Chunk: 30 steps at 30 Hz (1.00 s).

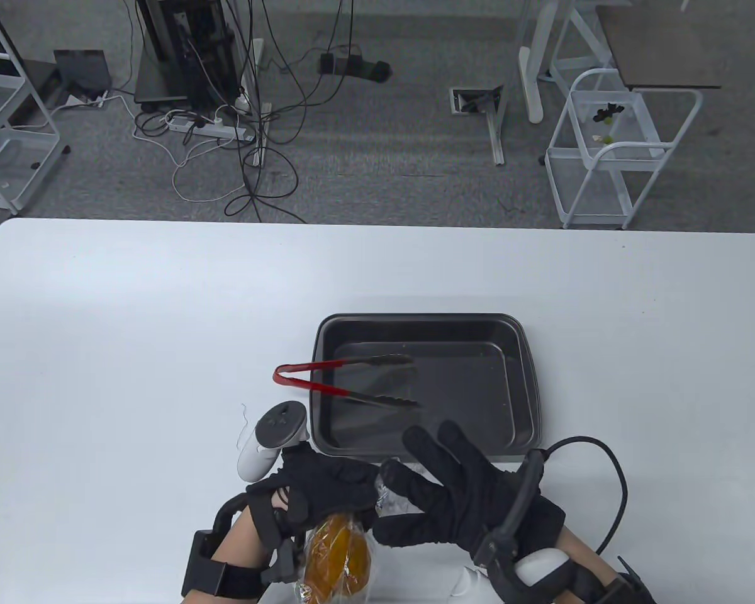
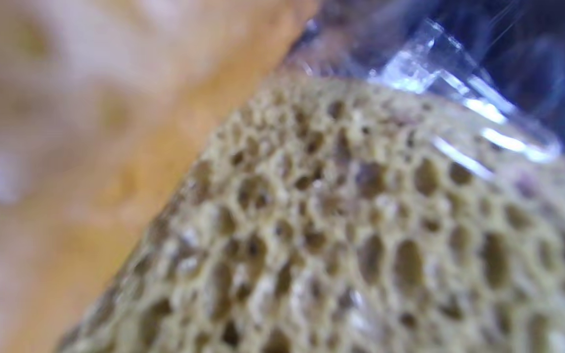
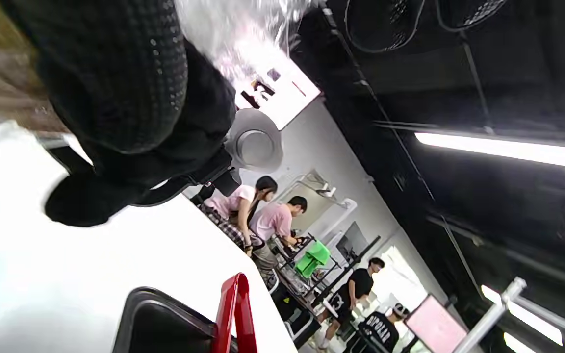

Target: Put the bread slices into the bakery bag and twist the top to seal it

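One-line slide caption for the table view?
Left hand grips the neck of the clear bakery bag holding bread slices; right hand spread beside it; red tongs rest in the dark tray.

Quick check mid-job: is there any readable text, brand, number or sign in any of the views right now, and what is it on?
"APOLAR", as far as it can be read, partly cut off: white print on the back of a bystander's black T-shirt, right wrist view.
Dark marks on a white board behind the hands: too blurred to read.
Nothing legible on the bakery bag, bread slices, tongs or baking tray.
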Each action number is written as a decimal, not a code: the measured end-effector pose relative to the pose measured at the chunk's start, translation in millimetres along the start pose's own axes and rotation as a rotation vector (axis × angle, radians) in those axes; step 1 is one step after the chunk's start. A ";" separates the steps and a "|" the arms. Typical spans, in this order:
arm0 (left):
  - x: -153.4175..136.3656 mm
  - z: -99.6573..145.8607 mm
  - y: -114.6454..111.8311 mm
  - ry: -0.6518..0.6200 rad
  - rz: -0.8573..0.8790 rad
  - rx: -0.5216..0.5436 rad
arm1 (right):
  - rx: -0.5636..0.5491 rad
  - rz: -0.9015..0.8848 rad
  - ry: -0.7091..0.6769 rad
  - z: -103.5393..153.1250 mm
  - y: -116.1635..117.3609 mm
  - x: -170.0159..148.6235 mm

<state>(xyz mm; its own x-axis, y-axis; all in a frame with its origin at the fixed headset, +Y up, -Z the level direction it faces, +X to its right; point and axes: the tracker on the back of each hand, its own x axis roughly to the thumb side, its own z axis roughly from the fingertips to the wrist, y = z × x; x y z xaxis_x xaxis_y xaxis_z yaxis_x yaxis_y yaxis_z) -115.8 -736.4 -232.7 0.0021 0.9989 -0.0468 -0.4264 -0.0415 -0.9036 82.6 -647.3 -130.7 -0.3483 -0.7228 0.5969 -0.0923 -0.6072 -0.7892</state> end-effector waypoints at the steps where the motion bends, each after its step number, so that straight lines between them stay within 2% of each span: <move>1: -1.6 -2.6 -1.5 0.013 0.003 -0.017 | -0.015 -0.003 -0.029 -1.6 -1.4 1.2; 3: -6.3 -5.9 -4.8 0.022 0.004 -0.065 | -0.155 -0.079 -0.149 -4.3 -9.5 5.9; 5: -10.9 -4.0 -6.2 0.043 0.037 -0.095 | -0.161 -0.067 -0.204 -4.0 -15.3 9.4; 8: -17.7 -1.3 -2.4 0.077 0.003 -0.064 | -0.129 -0.139 -0.225 -7.4 -19.7 15.7; 11: -16.4 -3.6 -2.9 0.078 -0.025 -0.057 | -0.088 -0.191 -0.134 -13.8 -20.0 13.7; 13: -8.1 -1.7 -4.1 0.063 -0.091 -0.014 | -0.060 -0.296 0.023 -15.1 -17.4 3.2; 15: 6.2 2.6 -9.4 0.094 -0.294 0.084 | -0.018 -0.476 0.199 -14.0 -9.0 -9.3; 16: 13.8 3.8 -14.4 0.106 -0.403 0.145 | 0.031 -0.547 0.267 -12.0 -4.7 -13.5; 17: 20.1 5.8 -19.4 0.120 -0.505 0.204 | 0.034 -0.599 0.317 -10.3 -0.8 -16.5; 20: 38.6 10.4 -44.4 0.134 -0.882 0.485 | 0.099 -0.735 0.555 -5.1 12.4 -26.1; 23: 43.3 6.6 -74.7 0.153 -1.243 0.722 | 0.163 -0.917 0.789 1.8 26.0 -31.1; 25: 41.6 1.5 -88.4 0.177 -1.425 0.785 | 0.191 -0.960 0.873 4.6 32.3 -31.1; 27: 35.5 -6.3 -106.6 0.192 -1.638 0.855 | 0.248 -1.073 1.019 11.6 39.7 -30.1; 30: 27.0 -16.8 -126.0 0.224 -1.869 0.885 | 0.303 -1.263 1.247 28.1 52.1 -24.7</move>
<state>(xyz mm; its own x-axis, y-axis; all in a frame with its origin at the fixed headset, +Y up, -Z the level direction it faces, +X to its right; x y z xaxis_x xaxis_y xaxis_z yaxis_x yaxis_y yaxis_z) -46.8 -704.6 -127.2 0.9043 -0.2025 0.3757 -0.0039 0.8763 0.4818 112.6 -670.3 -182.5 -0.6470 0.7379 0.1920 -0.7248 -0.6734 0.1456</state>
